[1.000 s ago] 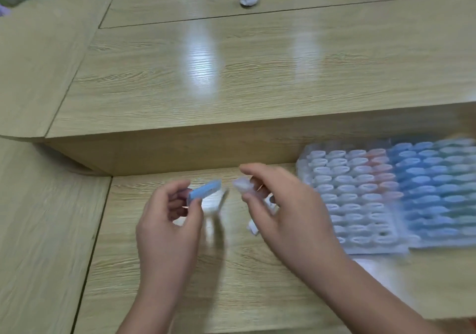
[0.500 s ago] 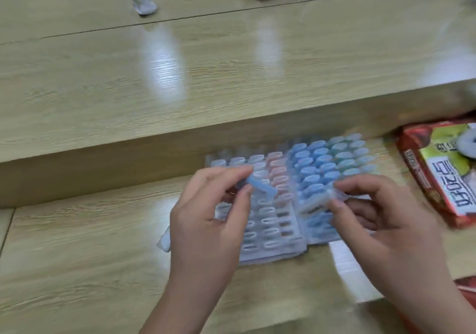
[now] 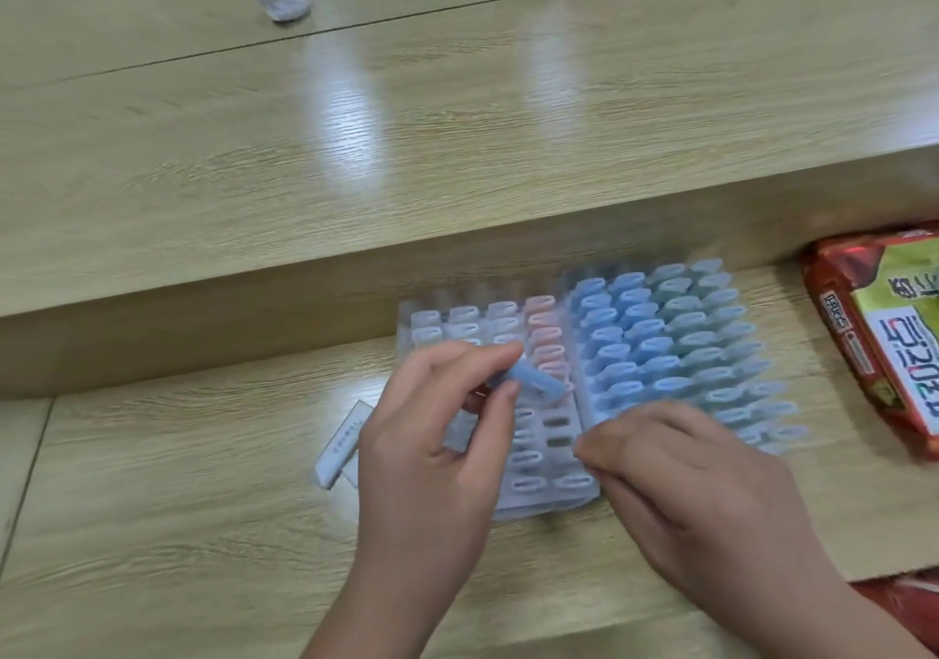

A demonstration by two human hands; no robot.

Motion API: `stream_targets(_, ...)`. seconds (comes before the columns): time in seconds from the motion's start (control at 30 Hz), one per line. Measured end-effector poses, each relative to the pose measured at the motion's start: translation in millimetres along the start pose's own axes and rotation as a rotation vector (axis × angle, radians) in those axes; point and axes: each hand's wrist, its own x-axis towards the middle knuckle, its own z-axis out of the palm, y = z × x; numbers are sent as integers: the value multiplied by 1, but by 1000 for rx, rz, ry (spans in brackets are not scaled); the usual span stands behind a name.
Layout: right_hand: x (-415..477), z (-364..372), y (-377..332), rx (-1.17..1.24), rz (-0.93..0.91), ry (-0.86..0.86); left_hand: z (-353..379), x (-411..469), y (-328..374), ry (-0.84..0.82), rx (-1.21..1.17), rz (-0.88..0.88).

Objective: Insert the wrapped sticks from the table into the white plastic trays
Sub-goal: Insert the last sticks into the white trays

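Wood-grain table (image 3: 178, 531) carries white plastic trays (image 3: 559, 460).

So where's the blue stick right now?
Head view, near the middle: the left hand pinches the blue stick just over the left tray, beside the pink sticks.

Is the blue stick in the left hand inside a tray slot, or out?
Out. The left hand pinches the blue stick, tilted, above the white tray, in no slot.
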Motion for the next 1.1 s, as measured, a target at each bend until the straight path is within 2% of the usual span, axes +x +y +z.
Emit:
stream_targets(0.1, -1, 1, 0, 3, -18, -31, 2, -1, 2, 4, -10, 16)
stream_targets(0.23, 8, -14, 4, 247, 167, 138, 7, 6, 13, -2, 27, 80)
stream_targets(0.3, 19, -28, 10, 321, 213, 162, 16, 11, 21, -21, 27, 120)
stream_targets(0.37, 32, -40, 18, 392, 177, 142, 29, 19, 30, -69, 1, 155)
stream_targets(0.47, 46, -50, 33, 367, 96, 183, 51, 29, 42, -98, -38, 174)
stream_targets(0.57, 48, -55, 51, 323, 56, 216, 66, 36, 47, -79, -163, 72)
stream_targets(0.63, 44, -57, 62, 322, 56, 212, 71, 37, 45, -125, -205, 15)
stream_targets(0.67, 40, -58, 66, 336, 70, 214, 72, 35, 42, -150, -160, 22)
stream_targets(0.77, 28, -57, 72, 455, 148, 233, 66, 27, 25, -217, 215, 142)
stream_targets(0.83, 20, -53, 73, 494, 173, 214, 64, 20, 13, -297, 369, 165)
stream_targets(0.97, 9, -41, 74, 436, 138, 152, 61, 7, 0, -428, 490, 160)
stream_targets(1.1, 0, -30, 76, 334, 94, 79, 61, 9, -3, -434, 463, 133)
